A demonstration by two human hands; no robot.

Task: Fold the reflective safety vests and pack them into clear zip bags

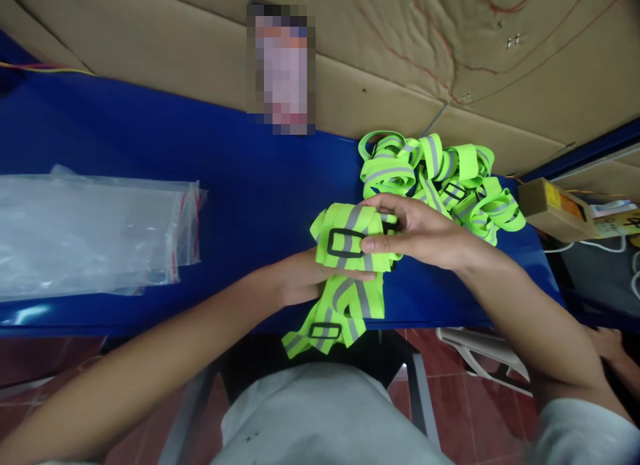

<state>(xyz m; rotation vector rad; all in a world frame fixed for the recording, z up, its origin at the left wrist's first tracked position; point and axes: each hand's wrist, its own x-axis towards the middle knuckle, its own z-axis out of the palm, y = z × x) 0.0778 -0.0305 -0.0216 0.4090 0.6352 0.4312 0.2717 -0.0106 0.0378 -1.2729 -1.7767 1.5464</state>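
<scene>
Lime strap in pinching right grip, left grip beneath, closure unclear.

Looks forward and steeply down from the wearer's head, close over both hands and blue counter, from grey shirt at bottom to brown panel at top.
</scene>
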